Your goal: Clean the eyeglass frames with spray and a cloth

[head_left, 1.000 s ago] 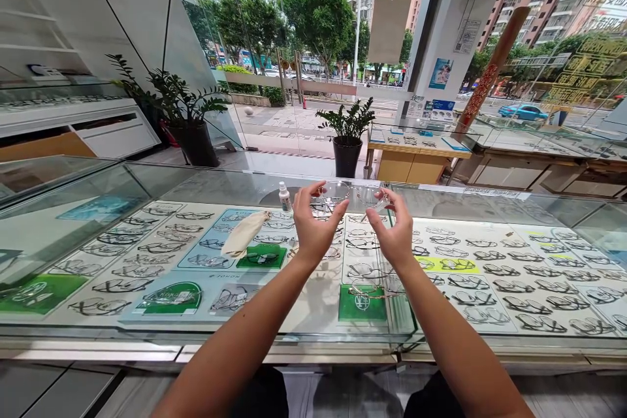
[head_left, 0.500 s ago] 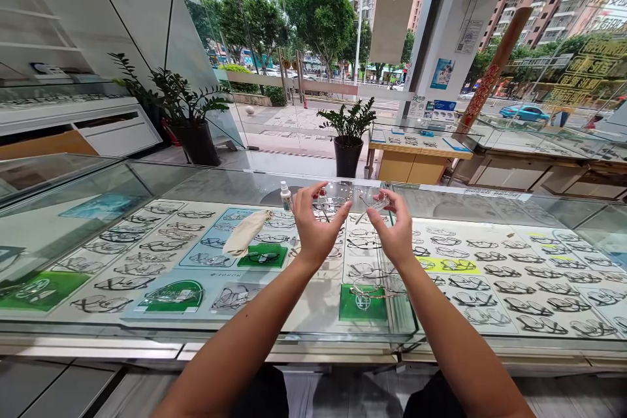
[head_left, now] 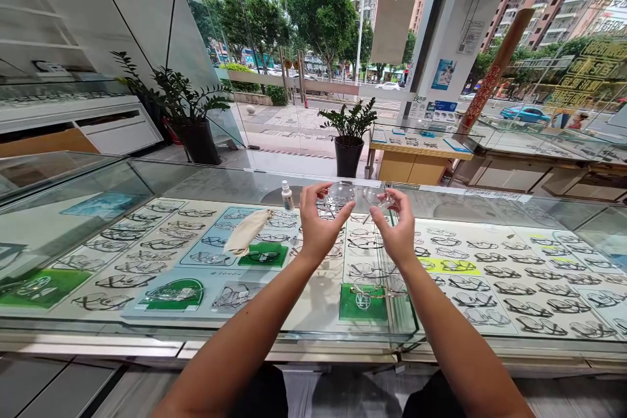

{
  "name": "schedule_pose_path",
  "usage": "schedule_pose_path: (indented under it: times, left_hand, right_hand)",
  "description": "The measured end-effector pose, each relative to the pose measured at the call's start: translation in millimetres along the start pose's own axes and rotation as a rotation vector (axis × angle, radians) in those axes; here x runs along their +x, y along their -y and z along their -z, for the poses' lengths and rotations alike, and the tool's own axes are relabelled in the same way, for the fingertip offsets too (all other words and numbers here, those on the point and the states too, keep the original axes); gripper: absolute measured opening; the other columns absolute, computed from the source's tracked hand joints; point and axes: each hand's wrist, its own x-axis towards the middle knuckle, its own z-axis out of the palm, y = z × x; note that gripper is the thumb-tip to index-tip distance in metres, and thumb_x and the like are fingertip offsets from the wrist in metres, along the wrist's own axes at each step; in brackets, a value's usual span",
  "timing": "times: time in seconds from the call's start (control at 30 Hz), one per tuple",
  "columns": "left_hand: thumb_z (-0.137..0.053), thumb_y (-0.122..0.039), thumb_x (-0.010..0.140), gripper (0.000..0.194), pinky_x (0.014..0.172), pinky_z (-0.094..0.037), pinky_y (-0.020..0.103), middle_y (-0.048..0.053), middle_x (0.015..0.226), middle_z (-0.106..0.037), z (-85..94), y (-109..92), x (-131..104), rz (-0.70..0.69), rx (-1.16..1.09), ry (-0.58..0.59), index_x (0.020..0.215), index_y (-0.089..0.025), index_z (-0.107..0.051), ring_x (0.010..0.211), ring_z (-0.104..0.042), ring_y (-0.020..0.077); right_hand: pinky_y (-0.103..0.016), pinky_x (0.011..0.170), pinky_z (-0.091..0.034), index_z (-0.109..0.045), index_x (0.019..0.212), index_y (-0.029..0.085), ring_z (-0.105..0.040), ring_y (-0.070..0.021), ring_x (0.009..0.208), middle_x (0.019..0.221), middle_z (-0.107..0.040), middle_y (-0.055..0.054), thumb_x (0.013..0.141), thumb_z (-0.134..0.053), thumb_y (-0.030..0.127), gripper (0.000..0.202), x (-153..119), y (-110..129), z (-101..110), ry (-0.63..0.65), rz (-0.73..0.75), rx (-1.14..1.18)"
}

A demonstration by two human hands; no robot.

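A pair of thin-framed eyeglasses (head_left: 341,192) with clear round lenses is held up above the glass counter. My left hand (head_left: 319,219) is closed on its left side, fingers behind and thumb near the lower edge. On the other side my right hand (head_left: 398,225) grips the frame between thumb and fingers. The temples point back toward me, partly hidden by the hands. Left of my left hand a small white spray bottle (head_left: 287,196) stands on the counter. A cream cloth (head_left: 248,232) lies bunched nearby on the glass.
Rows of eyeglasses (head_left: 477,299) lie inside the glass display case (head_left: 235,176) beneath. Green display cards (head_left: 363,310) sit among them. Beyond the counter stand potted plants (head_left: 349,153) and a wooden display table (head_left: 411,166), with large windows behind.
Both hands and the eyeglasses have shifted slightly to the right, and the frame has turned a little. More of the spray bottle shows beside my left hand.
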Motion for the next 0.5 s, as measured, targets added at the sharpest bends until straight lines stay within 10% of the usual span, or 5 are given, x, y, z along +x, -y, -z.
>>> schedule_pose_path:
  times: [0.5]
  left_hand:
    - [-0.081, -0.044, 0.088, 0.049, 0.096, -0.047, 0.038, 0.006, 0.117, -0.061, -5.7, 8.9, -0.1, 0.055, -0.043, 0.095, 0.13, -0.028, -0.062, 0.108, -0.06, 0.0236]
  right_hand:
    - [-0.049, 0.101, -0.053, -0.06, 0.129, 0.026, -0.067, -0.0288, 0.117, 0.128, -0.072, -0.01, 0.089, -0.078, 0.044, 0.048, 1.7, 1.4, 0.9, -0.074, 0.041, -0.058]
